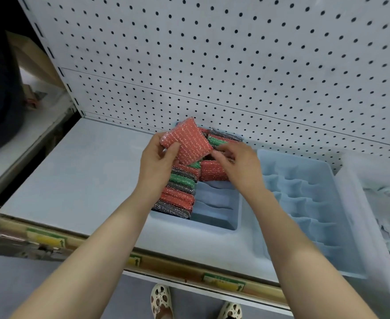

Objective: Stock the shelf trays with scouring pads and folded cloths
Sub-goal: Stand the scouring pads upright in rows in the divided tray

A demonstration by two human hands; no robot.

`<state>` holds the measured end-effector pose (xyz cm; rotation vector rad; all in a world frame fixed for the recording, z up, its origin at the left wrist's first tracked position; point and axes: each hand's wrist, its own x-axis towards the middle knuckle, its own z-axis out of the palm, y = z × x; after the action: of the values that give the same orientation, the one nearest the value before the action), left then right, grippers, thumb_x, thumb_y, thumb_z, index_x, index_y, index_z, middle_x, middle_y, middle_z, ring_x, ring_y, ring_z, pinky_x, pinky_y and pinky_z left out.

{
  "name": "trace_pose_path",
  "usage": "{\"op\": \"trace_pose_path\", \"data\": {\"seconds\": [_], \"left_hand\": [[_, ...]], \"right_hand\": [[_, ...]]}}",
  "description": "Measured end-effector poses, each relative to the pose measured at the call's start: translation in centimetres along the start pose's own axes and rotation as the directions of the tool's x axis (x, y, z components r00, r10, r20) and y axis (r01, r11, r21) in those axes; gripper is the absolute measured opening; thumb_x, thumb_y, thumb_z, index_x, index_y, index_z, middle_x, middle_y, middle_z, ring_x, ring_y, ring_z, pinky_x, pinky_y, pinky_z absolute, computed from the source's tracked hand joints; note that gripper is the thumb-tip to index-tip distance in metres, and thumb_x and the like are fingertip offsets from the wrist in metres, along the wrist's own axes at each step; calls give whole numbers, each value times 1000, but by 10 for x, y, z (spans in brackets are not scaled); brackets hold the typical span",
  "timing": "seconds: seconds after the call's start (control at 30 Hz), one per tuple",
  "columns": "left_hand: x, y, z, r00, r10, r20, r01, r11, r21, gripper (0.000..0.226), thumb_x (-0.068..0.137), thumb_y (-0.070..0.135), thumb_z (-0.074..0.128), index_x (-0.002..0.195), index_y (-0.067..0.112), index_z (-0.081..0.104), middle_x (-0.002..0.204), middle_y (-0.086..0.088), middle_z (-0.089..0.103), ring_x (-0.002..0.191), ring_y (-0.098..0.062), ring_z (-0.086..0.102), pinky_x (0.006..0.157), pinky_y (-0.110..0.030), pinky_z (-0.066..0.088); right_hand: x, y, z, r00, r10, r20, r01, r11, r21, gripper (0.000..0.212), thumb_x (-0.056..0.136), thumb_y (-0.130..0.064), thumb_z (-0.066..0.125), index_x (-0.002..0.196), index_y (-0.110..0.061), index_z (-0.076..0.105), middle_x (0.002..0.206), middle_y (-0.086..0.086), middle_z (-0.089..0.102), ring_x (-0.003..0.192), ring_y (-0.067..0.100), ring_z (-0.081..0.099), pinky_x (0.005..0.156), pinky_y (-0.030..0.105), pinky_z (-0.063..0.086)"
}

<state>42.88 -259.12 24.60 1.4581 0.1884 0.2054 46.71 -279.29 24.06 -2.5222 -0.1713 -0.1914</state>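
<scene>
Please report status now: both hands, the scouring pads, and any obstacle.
Left hand holds red pad above blue tray. Right hand fingers on pads in right column. Left column full; front right slots empty. No obstacle seen.

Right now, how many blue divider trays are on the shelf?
2. One tray sits under the hands, its left column packed with scouring pads. The second tray stands right of it, compartments bare. Others may lie outside the view.

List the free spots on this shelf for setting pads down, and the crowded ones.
Free: bare shelf left of the pad tray, up to the pegboard; that tray's empty front-right slots; the divided tray on the right. Crowded: pad tray's left column and back, where both hands work.
</scene>
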Motion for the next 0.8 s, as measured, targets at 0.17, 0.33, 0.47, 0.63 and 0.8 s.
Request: {"op": "trace_pose_path", "data": {"seconds": [0.17, 0.33, 0.47, 0.63, 0.8], "left_hand": [[-6, -5, 12, 997, -24, 72, 22, 999, 34, 14, 96, 20, 59, 108, 27, 57, 100, 5, 68, 88, -6, 68, 75, -27, 57], [-12, -20, 11, 972, 141, 187, -218, 835, 505, 32, 94, 15, 61, 124, 26, 58, 112, 12, 67, 101, -1, 61, 88, -19, 46], [-15, -36, 6, 897, 228, 378, -440, 533, 723, 43, 89, 7, 65, 132, 14, 59, 127, -4, 61, 122, -22, 50, 106, -29, 36], [-15, -40, 9, 867, 254, 428, -497, 405, 767, 38, 88, 5, 66, 125, 4, 63, 124, -11, 62, 119, -31, 52, 106, -39, 40], [-14, -36, 7, 851, 233, 471, -523, 305, 796, 38, 90, 10, 64, 128, 4, 61, 127, -10, 60, 120, -31, 51, 106, -39, 40]], "right_hand": [[-3, -29, -11, 980, 34, 196, -144, 801, 581, 27, 89, -34, 70, 114, -22, 68, 104, 0, 72, 93, 13, 68, 86, 39, 57], [-13, -6, -23, 992, 101, 78, -123, 928, 351, 15, 85, -19, 75, 100, -19, 73, 87, -3, 71, 76, 11, 63, 80, 35, 54], [-22, 9, -26, 998, 21, 64, -13, 992, -129, 19, 86, -25, 72, 104, -19, 73, 94, 4, 71, 90, 26, 63, 76, 35, 48], [-9, -2, -8, 974, -92, 205, 180, 867, -465, 20, 89, -20, 62, 107, -17, 71, 106, 2, 62, 109, 25, 53, 75, 33, 43], [-10, -3, 9, 966, -148, 210, 235, 842, -486, 46, 81, -17, 72, 124, -20, 58, 126, 5, 51, 118, 26, 46, 81, 36, 47]]}}
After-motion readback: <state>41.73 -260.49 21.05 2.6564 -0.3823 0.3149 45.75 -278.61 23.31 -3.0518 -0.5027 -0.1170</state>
